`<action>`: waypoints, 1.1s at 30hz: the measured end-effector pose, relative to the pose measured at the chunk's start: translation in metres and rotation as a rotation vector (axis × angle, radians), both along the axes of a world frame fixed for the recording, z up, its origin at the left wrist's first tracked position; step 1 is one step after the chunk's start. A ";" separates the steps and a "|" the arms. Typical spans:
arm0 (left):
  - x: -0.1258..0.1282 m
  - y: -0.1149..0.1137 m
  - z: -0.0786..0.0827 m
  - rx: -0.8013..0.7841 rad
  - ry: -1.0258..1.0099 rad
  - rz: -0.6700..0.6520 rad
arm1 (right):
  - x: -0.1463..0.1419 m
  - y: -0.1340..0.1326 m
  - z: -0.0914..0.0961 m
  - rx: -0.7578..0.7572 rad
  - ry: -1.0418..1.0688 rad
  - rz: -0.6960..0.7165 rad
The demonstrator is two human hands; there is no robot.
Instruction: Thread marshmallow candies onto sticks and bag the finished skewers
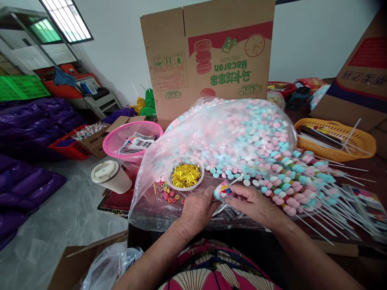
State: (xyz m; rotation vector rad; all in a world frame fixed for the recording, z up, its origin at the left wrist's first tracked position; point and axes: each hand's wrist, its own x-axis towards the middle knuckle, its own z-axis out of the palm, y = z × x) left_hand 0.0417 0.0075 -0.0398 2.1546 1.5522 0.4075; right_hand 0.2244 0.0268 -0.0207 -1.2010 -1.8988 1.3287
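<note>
A small printed plastic wrapper with blue and pink showing is held between my hands, and a white stick is close to it. My left hand is closed on the wrapper's left side. From the other side, the fingers of my right hand pinch its edge. What lies inside the wrapper is partly hidden by my fingers. Just beyond my left hand stands a bowl of gold twist ties, with small colourful candy rings beside it. Skewered marshmallows on white sticks are piled to the right of my right hand.
A big clear bag of pink and blue marshmallows spreads before a tall cardboard box. At left are a lidded cup and a pink basket of printed packets. An orange basket stands at right.
</note>
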 end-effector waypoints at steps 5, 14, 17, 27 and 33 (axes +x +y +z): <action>-0.006 0.002 0.001 -0.058 -0.221 -0.021 | -0.002 -0.002 -0.004 -0.153 -0.010 0.051; 0.003 0.023 0.012 -0.588 -1.106 0.010 | 0.001 -0.002 0.001 -0.023 -0.038 0.204; 0.013 0.024 0.014 -0.617 -1.223 0.089 | 0.000 -0.002 0.001 0.022 -0.005 0.144; 0.025 0.022 0.024 -0.120 -1.013 0.116 | 0.003 -0.003 -0.009 0.387 -0.016 0.020; 0.031 0.016 0.025 0.064 -0.805 0.128 | -0.014 -0.007 -0.007 0.278 -0.294 0.031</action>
